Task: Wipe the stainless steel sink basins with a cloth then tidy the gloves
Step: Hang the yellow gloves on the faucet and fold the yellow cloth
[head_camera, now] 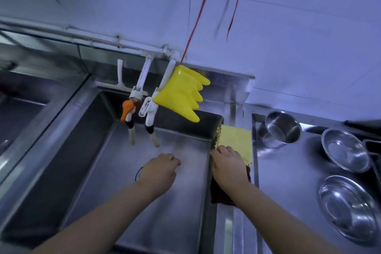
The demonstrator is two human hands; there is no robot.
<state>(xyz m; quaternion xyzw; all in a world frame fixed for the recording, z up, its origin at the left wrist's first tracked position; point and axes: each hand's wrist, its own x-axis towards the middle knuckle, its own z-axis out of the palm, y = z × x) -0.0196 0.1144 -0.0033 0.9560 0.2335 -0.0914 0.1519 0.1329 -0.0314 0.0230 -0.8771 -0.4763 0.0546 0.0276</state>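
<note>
A pair of yellow rubber gloves [182,94] hangs over the right tap pipe above the stainless steel sink basin [115,150]. A yellow cloth [237,140] lies over the basin's right rim, with a dark red cloth [219,194] just below it on the same rim. My right hand [226,166] lies on the near edge of the yellow cloth with its fingers curled onto it. My left hand [159,171] hovers over the basin floor near the drain, fingers loosely curled, holding nothing.
Two white taps [144,105], one with an orange handle, hang over the basin's back. A second basin [24,105] lies to the left. On the right counter stand a steel pot [280,130] and two steel bowls [346,149]. Red cords [198,16] hang from above.
</note>
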